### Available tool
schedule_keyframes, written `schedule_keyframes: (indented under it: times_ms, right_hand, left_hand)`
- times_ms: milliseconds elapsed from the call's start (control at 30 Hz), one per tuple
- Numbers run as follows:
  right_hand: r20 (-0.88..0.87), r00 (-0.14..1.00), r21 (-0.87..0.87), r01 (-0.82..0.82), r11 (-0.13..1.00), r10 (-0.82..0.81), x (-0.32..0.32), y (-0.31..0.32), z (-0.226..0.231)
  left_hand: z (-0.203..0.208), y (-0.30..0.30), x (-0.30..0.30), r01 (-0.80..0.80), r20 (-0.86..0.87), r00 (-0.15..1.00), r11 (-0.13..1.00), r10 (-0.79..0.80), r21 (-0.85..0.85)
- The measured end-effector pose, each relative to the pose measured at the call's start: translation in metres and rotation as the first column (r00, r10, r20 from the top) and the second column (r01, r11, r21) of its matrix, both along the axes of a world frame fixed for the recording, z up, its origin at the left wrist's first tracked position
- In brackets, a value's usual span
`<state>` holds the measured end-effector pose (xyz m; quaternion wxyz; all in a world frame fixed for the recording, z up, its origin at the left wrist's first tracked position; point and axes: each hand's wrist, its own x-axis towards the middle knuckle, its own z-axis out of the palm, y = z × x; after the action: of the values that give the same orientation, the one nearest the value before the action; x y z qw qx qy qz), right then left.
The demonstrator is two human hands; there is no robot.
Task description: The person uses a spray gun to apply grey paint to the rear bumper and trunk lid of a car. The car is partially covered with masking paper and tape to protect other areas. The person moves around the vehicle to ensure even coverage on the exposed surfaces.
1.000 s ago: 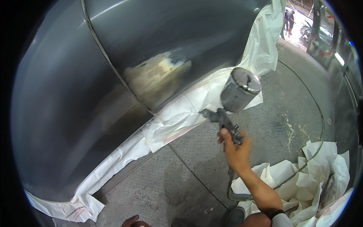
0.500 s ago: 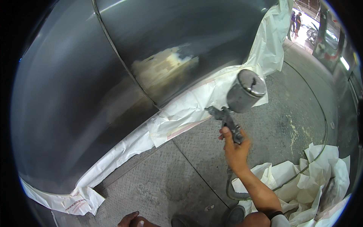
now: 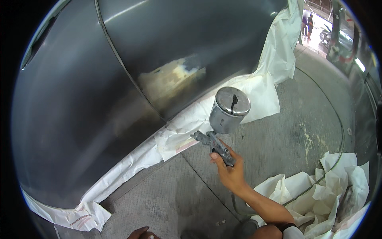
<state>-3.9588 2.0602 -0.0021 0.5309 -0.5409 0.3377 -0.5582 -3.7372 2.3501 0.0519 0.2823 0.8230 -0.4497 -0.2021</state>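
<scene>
My right hand is closed round the handle of a grey spray gun, its nozzle pointing left toward a dark car body panel. On top of the gun sits a round metal paint cup with a shiny lid and a dark streak across it. The panel carries a bare, yellowish-white patch beside a vertical seam. Low at the bottom edge, my left hand shows only in part. Its visible fingers are stretched out and apart, with nothing seen in them.
White masking paper runs along the panel's lower edge. Crumpled paper lies on the grey floor at the right, with the air hose crossing it. Two people stand far off at the upper right.
My right hand has carried the spray gun left and a little nearer to me. The cup's lid now faces me more squarely. My left hand stays low, with slightly less of it showing.
</scene>
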Motion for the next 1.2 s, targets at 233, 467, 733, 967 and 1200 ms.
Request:
schedule_keyframes:
  times_ms: [233, 467, 733, 967, 1200]
  right_hand:
    - [-0.148, 0.942, -0.050, 0.296, 0.954, -0.300, -0.041, -0.011, 0.026]
    - [-0.064, 0.797, -0.231, 0.574, 0.786, -0.601, -0.064, -0.043, 0.064]
    - [-0.168, 0.978, -0.087, 0.107, 0.990, -0.120, -0.024, 0.020, 0.103]
    - [-0.170, 0.976, -0.167, 0.107, 0.980, -0.136, -0.024, 0.001, 0.126]
    - [-0.184, 0.811, -0.187, 0.526, 0.830, -0.556, -0.069, -0.028, 0.135]
  left_hand:
    - [0.023, -0.027, 0.002, 0.553, 0.015, 0.831, 0.829, -0.556, 0.081]
    - [0.051, -0.092, -0.044, 0.937, -0.163, 0.315, 0.334, -0.935, -0.104]
    - [-0.041, -0.103, -0.071, 0.989, -0.410, 0.115, 0.144, -0.905, -0.040]
    - [-0.044, -0.129, -0.060, 0.958, -0.354, 0.200, 0.106, -0.914, 0.268]
    - [-0.028, -0.118, -0.062, 0.992, -0.172, 0.116, 0.105, -0.978, 0.070]
